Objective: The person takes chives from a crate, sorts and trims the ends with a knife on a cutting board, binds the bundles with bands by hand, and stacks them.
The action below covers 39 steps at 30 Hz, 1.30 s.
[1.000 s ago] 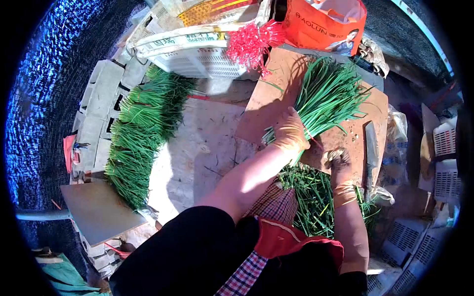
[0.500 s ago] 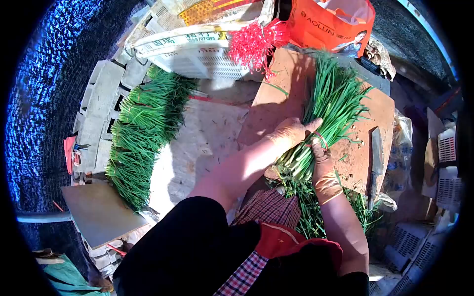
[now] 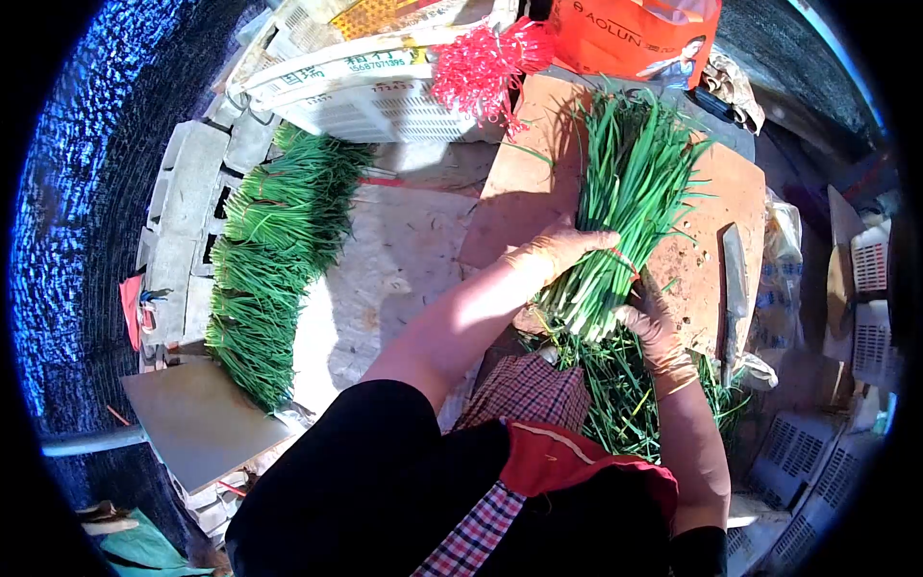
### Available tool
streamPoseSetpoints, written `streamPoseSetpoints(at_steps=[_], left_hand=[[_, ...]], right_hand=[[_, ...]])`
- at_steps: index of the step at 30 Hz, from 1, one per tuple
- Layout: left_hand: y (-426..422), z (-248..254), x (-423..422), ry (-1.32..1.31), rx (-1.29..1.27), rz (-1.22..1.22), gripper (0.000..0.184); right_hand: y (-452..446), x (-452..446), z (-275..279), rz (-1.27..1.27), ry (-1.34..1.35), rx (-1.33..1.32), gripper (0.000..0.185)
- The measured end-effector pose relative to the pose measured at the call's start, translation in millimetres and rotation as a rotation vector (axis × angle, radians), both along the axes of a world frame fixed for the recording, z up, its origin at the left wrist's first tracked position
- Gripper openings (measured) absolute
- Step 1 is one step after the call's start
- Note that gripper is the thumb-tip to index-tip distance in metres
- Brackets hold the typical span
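Observation:
A thick bunch of garlic chives (image 3: pixel 636 178) lies tilted over a brown board, leaves pointing away and pale stem ends toward me. A thin red tie (image 3: pixel 625 262) crosses its lower part. My left hand (image 3: pixel 567 247), in a thin glove, is closed around the bunch from the left, thumb on top. My right hand (image 3: pixel 660 338), also gloved, grips it from the right near the stem ends, its fingers partly hidden behind the stems. Loose green leaves (image 3: pixel 615 399) lie below the hands, in front of my checked apron.
A knife (image 3: pixel 735 279) rests on the right edge of the brown board (image 3: pixel 505 207). Stacked chive bunches (image 3: pixel 279 240) line the left side. Red tie strips (image 3: pixel 486 77) hang by a white crate (image 3: pixel 385 111); an orange bag (image 3: pixel 625 43) stands behind. More crates (image 3: pixel 798 457) are at right.
My right hand has slid from beside the red tie down toward the stem ends. The bunch has turned slightly, and my left hand keeps its hold. The view has shifted a little.

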State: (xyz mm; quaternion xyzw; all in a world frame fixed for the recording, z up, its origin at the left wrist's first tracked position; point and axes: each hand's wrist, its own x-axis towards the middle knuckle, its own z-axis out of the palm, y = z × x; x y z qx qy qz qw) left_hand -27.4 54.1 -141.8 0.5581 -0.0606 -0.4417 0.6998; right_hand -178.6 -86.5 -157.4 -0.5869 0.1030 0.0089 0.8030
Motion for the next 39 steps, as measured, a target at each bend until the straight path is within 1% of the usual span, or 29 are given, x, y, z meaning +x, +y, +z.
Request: streamPoseSetpoints(at_steps=[1, 2, 4, 6, 8, 9, 10, 12, 13, 14, 16, 17, 18, 19, 20, 21, 23, 24, 25, 26, 27, 28, 29, 30, 32, 33, 34, 36, 39], left_hand=[[-0.6, -4.8, 1.2, 0.0, -0.019, 0.0, 0.05], [-1.0, -9.3, 2.2, -0.001, -0.036, 0.001, 0.051], [-2.2, -17.4, 4.5, -0.001, -0.026, -0.003, 0.051], [-2.9, -14.7, 4.5, -0.003, -0.015, -0.005, 0.051], [-1.9, -7.1, 3.9, -0.024, 0.012, -0.019, 0.051], [-3.3, -11.4, 4.9, -0.032, 0.084, -0.012, 0.052], [-3.7, -11.5, 4.6, -0.034, 0.081, -0.012, 0.052], [-3.1, 3.9, 1.7, -0.039, 0.008, -0.016, 0.052], [-3.5, 10.0, 1.3, -0.053, 0.064, 0.0, 0.051], [-7.2, -2.7, 3.7, -0.11, 0.009, -0.017, 0.05], [-12.3, -1.5, 2.4, -0.073, 0.028, -0.017, 0.052], [-15.2, -4.8, 5.2, -0.039, -0.004, -0.032, 0.048], [-17.3, -8.1, 8.7, -0.004, -0.034, -0.044, 0.045], [-16.5, 4.4, 10.9, 0.447, -0.05, -0.111, 0.044], [-16.3, 4.9, 17.3, 0.512, -0.056, -0.119, 0.047], [-18.6, 1.3, 17.9, 0.5, -0.059, -0.121, 0.047], [-27.3, 2.9, 14.3, 0.413, -0.041, -0.127, 0.047], [-31.8, 5.8, 14.1, 0.433, -0.073, -0.134, 0.049], [-33.0, 7.7, 9.3, 0.364, -0.103, -0.065, 0.051], [-31.2, 29.0, -1.7, 0.298, -0.13, 0.001, 0.053], [-37.0, 21.2, -5.1, 0.113, -0.213, 0.052, 0.055], [-40.3, 32.6, -4.6, -0.02, -0.342, 0.069, 0.057], [-43.6, 44.3, -4.0, -0.145, -0.477, 0.09, 0.059], [-44.1, 63.3, -2.9, -0.264, -0.575, 0.097, 0.062], [-44.5, 91.3, -1.1, -0.387, -0.6, 0.093, 0.067], [-49.5, 95.4, 3.9, -0.448, -0.659, 0.064, 0.068], [-50.2, 98.1, 2.8, -0.466, -0.677, 0.063, 0.07], [-39.9, 90.1, 18.2, -0.945, -0.503, 0.018, 0.068], [-59.8, 47.9, 29.2, -0.438, -0.604, -0.363, 0.067]], right_hand=[[-7.2, -7.7, -7.7, 0.018, -0.046, 0.089, 0.078], [-16.0, -10.4, -7.2, 0.027, 0.039, -0.004, 0.07], [-23.7, -8.4, -17.8, -0.095, 0.07, 0.073, 0.056], [-13.8, 4.7, 1.5, -0.224, -0.114, -0.485, 0.04], [4.6, 17.4, 45.0, -0.162, -0.419, -0.897, 0.034], [12.2, 20.1, 48.5, -0.224, -0.283, -0.975, 0.025], [1.8, 22.6, 27.3, -0.259, -0.271, -1.002, 0.015], [-8.4, 23.0, 1.4, -0.485, -0.109, -0.201, 0.012], [-18.2, 18.4, -2.5, -0.607, 0.061, -0.117, 0.012], [-20.4, 14.1, -8.1, -0.665, 0.135, -0.082, 0.012], [-42.1, 9.7, -62.9, -0.655, 0.251, -0.19, 0.016], [-32.5, 19.3, -40.7, -0.723, 0.292, 0.046, 0.017], [-25.7, 32.6, -20.0, -0.752, 0.275, 0.137, 0.015], [-30.7, 40.8, -7.8, -0.6, 0.365, 0.132, 0.014], [-33.8, 47.5, -1.9, -0.443, 0.455, 0.127, 0.013], [-39.3, 56.6, -16.9, -0.349, 0.411, 0.197, 0.011], [-40.5, 67.9, -29.5, -0.236, 0.164, 0.078, 0.011], [-18.5, 72.3, 6.6, -0.394, 0.269, 0.498, 0.011], [-51.8, 69.2, -62.7, -0.425, 0.24, 0.222, 0.019], [-27.6, 68.0, -18.2, -0.573, 0.086, 0.005, 0.026], [-13.0, 66.9, 12.2, -0.603, 0.018, 0.026, 0.028], [-7.4, 64.4, 31.0, -0.635, -0.047, 0.046, 0.03], [-13.4, 60.7, 38.2, -0.565, -0.175, 0.01, 0.034], [-4.1, 58.8, 74.9, -0.557, -0.214, 0.091, 0.034], [-23.7, 48.7, 86.3, -0.458, -0.32, -0.04, 0.035], [-34.8, 44.8, 90.3, -0.451, -0.362, -0.204, 0.033], [-39.0, 39.9, 94.1, -0.47, -0.369, -0.273, 0.031], [-49.8, 30.3, 91.1, -0.478, -0.307, -0.53, 0.031], [-62.7, 19.5, 73.8, -0.423, -0.145, -1.117, 0.03]])
